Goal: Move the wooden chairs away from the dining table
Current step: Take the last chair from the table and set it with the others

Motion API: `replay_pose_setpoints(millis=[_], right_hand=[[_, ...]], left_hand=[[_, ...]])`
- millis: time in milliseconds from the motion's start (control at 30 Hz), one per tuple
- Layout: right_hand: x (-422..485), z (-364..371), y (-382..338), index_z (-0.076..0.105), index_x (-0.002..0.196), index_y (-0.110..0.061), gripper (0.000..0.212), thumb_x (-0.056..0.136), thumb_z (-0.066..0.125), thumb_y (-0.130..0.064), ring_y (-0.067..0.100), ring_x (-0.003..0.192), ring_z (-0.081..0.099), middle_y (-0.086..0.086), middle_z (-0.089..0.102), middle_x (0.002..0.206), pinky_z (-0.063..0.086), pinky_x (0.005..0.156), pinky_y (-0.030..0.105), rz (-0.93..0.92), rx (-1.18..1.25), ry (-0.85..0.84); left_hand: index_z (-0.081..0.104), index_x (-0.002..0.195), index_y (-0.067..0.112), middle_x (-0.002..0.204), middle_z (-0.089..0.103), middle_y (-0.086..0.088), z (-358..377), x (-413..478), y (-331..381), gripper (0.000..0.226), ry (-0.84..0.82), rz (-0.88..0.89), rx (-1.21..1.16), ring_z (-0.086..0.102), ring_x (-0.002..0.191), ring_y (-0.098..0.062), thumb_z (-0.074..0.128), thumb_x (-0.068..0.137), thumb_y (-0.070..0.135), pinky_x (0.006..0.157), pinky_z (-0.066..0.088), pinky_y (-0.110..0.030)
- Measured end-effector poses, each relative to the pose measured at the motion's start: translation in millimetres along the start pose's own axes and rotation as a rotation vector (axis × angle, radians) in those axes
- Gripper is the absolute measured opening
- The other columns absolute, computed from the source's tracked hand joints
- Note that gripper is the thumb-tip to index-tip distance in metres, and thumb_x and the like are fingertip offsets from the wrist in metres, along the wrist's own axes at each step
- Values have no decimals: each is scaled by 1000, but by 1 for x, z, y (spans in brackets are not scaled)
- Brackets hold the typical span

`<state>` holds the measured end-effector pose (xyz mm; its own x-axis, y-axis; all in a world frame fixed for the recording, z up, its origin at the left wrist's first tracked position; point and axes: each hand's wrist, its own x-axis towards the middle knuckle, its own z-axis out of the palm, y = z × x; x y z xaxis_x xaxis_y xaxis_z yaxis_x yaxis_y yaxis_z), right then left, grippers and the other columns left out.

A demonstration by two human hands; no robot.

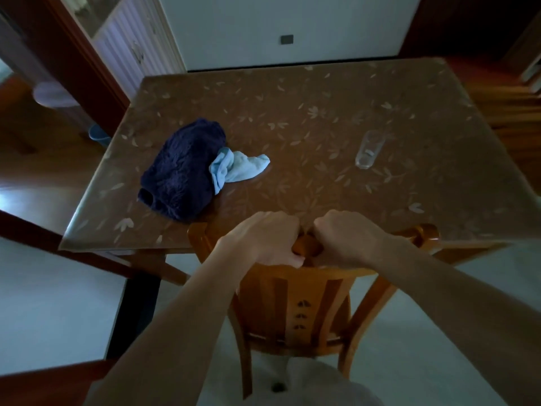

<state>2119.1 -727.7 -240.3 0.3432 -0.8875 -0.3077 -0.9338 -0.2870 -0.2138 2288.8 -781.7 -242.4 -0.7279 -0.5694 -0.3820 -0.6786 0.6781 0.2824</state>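
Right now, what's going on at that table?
A person is gripping the top rail of a wooden chair with both hands, left hand and right hand side by side at the middle. The chair is tucked against the near edge of the dining table. On the table lie a dark blue fuzzy cloth touching a light blue cloth, and a clear drinking glass stands apart to the right.

Both bare forearms reach forward, converging; the left hand [263,241] and right hand [342,241] sit side by side, knuckles up, fingers curled closed in tight grips.
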Motion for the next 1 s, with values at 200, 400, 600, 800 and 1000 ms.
replay_pose_setpoints(millis=[200, 400, 600, 800, 1000], right_hand=[[-105, 22, -46, 69, 87, -21, 26, 77, 76, -44, 6, 51, 48, -9, 50, 60, 46, 50, 28, 119, 2, -59], [-219, 39, -83, 60, 73, -26, 27, 73, 70, -51, 11, 55, 54, -7, 56, 62, 50, 54, 31, 376, 18, -88], [-333, 51, -85, 67, 82, -29, 25, 75, 69, -53, 11, 56, 53, -10, 52, 62, 47, 56, 30, 603, 50, -25], [-428, 65, -60, 49, 60, -30, 29, 73, 66, -49, 6, 49, 51, -11, 49, 54, 38, 47, 24, 765, 83, 65], [-517, 92, 19, 56, 58, -29, 21, 60, 64, -48, 5, 43, 51, -9, 52, 49, 31, 40, 22, 895, 122, 121]], left_hand=[[67, 78, 24, 68, 64, 7, 23, -54, 65, 24, -152, 197, -29, 61, 61, -12, 74, 85, 46, 59, 51, -32], [73, 103, 22, 74, 63, 8, 48, -88, 151, 33, -204, 402, 58, 62, 67, -11, 74, 87, 51, 63, 51, -30], [76, 101, 24, 77, 67, 6, 58, -94, 252, 25, -233, 611, 139, 63, 65, -11, 72, 90, 47, 61, 56, -34], [76, 97, 26, 78, 69, 7, 75, -73, 355, 19, -253, 739, 200, 65, 68, -12, 74, 86, 42, 65, 60, -41], [76, 84, 28, 68, 72, 8, 96, -13, 472, 12, -295, 808, 236, 65, 54, -5, 78, 81, 39, 49, 52, -29]])
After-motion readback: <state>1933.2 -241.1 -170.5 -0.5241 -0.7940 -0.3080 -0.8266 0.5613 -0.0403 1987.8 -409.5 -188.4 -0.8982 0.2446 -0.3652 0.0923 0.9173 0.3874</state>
